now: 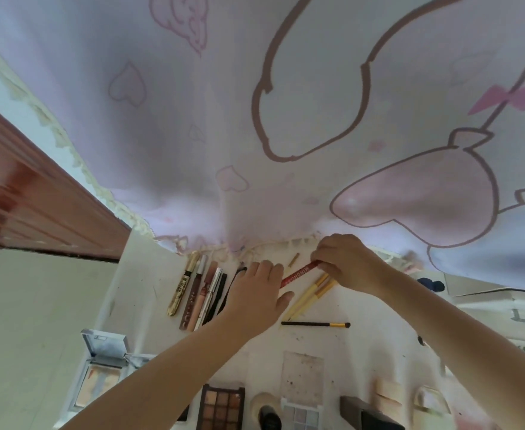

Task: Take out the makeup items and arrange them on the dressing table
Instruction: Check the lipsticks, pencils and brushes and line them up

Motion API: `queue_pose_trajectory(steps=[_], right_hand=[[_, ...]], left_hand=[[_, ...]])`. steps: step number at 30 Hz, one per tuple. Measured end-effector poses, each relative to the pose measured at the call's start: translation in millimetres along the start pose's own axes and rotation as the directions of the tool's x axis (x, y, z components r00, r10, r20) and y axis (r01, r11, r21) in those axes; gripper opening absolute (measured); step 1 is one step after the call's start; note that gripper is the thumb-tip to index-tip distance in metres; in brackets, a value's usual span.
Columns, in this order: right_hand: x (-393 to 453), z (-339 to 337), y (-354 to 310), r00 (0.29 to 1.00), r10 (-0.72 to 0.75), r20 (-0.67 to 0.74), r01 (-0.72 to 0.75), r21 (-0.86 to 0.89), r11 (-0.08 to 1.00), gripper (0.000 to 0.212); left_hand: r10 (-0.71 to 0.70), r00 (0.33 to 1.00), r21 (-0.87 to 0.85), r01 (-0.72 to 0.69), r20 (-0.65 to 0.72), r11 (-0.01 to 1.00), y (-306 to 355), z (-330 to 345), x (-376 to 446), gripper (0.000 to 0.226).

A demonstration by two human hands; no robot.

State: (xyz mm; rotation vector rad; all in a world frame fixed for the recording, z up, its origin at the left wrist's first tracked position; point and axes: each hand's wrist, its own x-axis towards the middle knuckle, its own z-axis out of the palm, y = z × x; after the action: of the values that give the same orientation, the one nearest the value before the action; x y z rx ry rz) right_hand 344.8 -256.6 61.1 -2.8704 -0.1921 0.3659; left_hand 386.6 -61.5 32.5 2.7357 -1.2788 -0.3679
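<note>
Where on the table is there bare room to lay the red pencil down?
Bare table lies right of the black brush, below the right hand holding the red pencil. A smaller gap sits between that brush and the grey palette. The row of tubes by the left hand is crowded, as is the near edge.

red pencil (300, 273) with white lettering, gold mascara tube (183, 283), white desk (149, 293), pale curtain (255, 119) covered in pink hearts
</note>
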Motion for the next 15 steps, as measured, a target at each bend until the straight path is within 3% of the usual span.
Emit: queue_pose_trajectory(steps=[3,5,7,9,11,13,15], right_hand=[[-25,-26,-20,0.999,0.036,0.027,-0.037,0.066,0.997,0.026],[-42,-36,-29,0.988,0.086,0.130,-0.097,0.077,0.992,0.026],[-52,-45,-40,0.982,0.080,0.172,-0.109,0.164,0.980,0.022],[-59,-52,-46,0.987,0.068,0.149,-0.108,0.277,0.955,0.020],[-69,-58,-37,0.982,0.157,0.106,-0.181,0.282,0.942,0.024],[-90,-62,-19,0.932,0.356,0.063,-0.354,0.357,0.864,0.030],[-107,-58,-9,0.889,0.456,0.042,-0.429,0.425,0.797,0.028]], left_hand=[[0.126,0.982,0.081,-0.115,-0.138,0.990,16,-30,1,0.033],[0.210,0.974,0.138,-0.198,-0.081,0.970,14,-44,4,0.033],[0.386,0.921,0.201,-0.368,-0.058,0.908,2,-59,4,0.040],[0.497,0.860,0.323,-0.442,-0.112,0.837,-1,-84,4,0.040],[0.382,0.914,0.282,-0.334,-0.137,0.899,-14,-102,2,0.036],[0.229,0.964,0.349,-0.170,-0.137,0.922,-46,-107,1,0.032],[0.110,0.983,0.322,-0.057,-0.147,0.945,-68,-112,-4,0.033]])
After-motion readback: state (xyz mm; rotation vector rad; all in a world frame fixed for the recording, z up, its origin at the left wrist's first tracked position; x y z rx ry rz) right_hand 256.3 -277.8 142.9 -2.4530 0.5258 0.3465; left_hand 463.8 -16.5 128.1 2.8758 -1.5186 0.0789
